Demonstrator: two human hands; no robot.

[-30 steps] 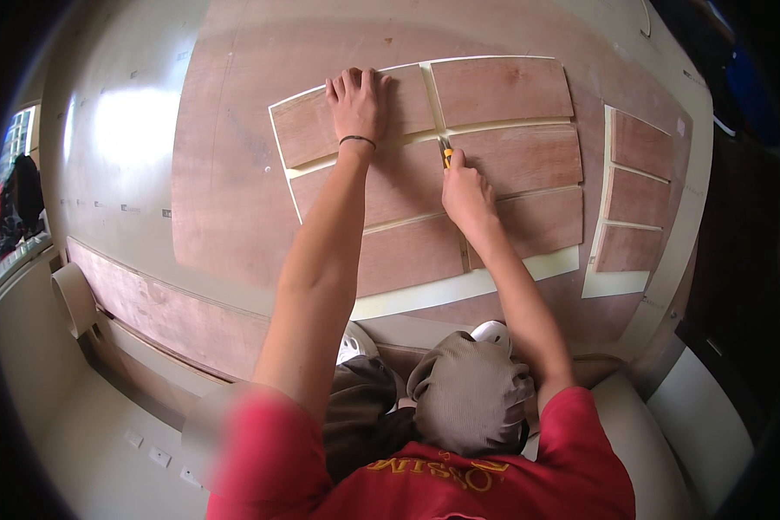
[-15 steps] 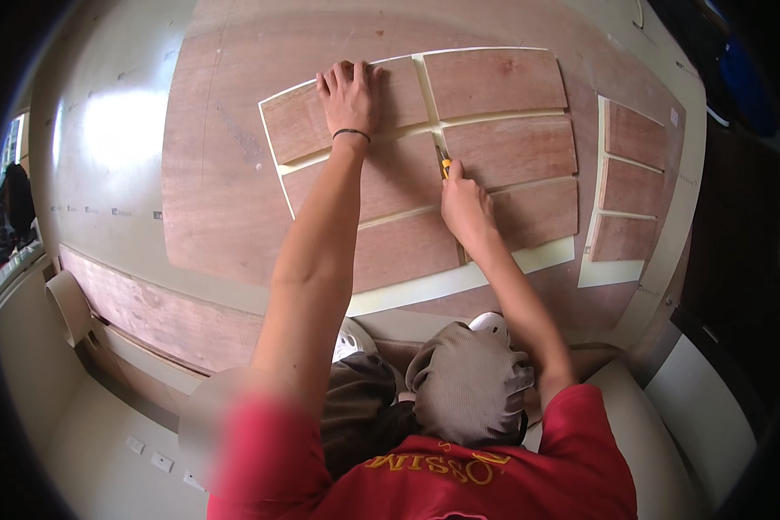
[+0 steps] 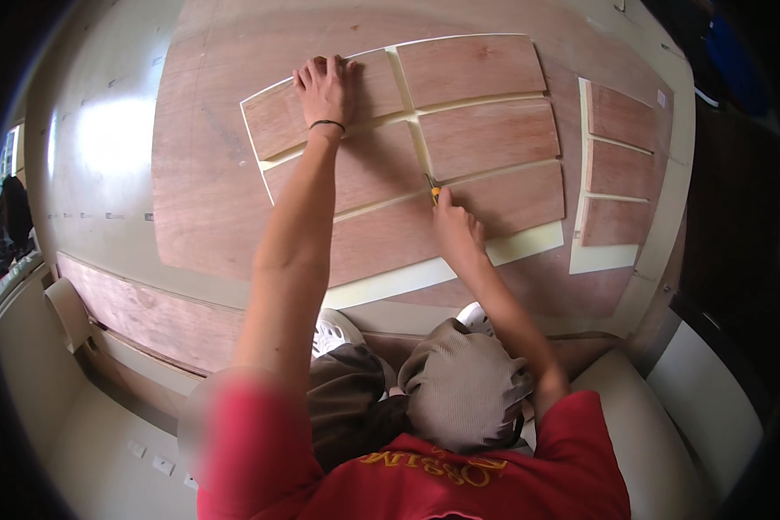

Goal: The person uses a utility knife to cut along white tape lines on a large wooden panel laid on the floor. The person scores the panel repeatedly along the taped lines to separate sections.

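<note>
My left hand (image 3: 325,94) rests with fingers stretched out on the far-left wooden panel (image 3: 273,121), its fingertips at the panel's far edge. Several rectangular brown panels lie in two columns on a pale cream sheet (image 3: 399,284), with narrow strips of the sheet showing between them. My right hand (image 3: 459,232) is closed around a yellow utility knife (image 3: 435,194). The knife's tip is at the strip between the two columns, near where it meets the gap to the nearest row. Whether the blade touches the sheet I cannot tell.
Under the sheet is a large plywood board (image 3: 204,165) on a glossy pale table (image 3: 95,234). To the right lies a narrower cream sheet (image 3: 602,258) carrying three small panels (image 3: 617,165). A long wooden board (image 3: 147,308) lies at the lower left. My knees and white shoes (image 3: 331,334) are at the near edge.
My right hand has drawn the knife nearer to me along the strip between the columns. My left hand stays on the same panel. The whole view has shifted slightly.
</note>
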